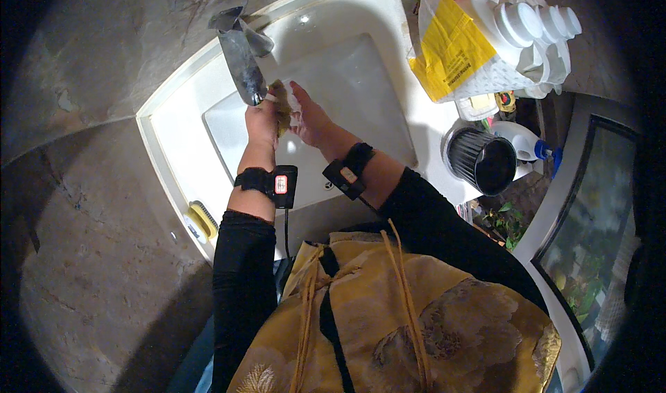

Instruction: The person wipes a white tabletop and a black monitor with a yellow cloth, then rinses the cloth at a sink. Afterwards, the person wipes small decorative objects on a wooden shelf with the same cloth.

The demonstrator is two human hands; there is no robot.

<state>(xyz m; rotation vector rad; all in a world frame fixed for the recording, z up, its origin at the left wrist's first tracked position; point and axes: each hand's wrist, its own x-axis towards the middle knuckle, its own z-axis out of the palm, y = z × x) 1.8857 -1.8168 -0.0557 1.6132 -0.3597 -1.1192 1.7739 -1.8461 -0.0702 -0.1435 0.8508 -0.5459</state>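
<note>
Both hands are over the basin of a white sink [171, 127], just below and beside the spout of a metal faucet [242, 62]. My left hand [261, 122] grips a yellowish-brown piece, possibly a sponge or cloth [282, 107]; its exact kind is unclear. Close on its right side is my right hand [311, 116], palm turned towards the piece, fingers partly curled. Something whitish, perhaps water or foam, shows between the palm and the piece, so whether the right hand grips it is hard to tell. Each forearm wears a black strap with a small box.
A yellow and white plastic bag [452, 44] with white-capped bottles stands at the upper right. Below it are a ribbed black container [478, 159] and a white bottle with a blue pump [520, 140]. A yellow-backed brush [202, 221] lies on the left rim. Stone-like wall surrounds the sink.
</note>
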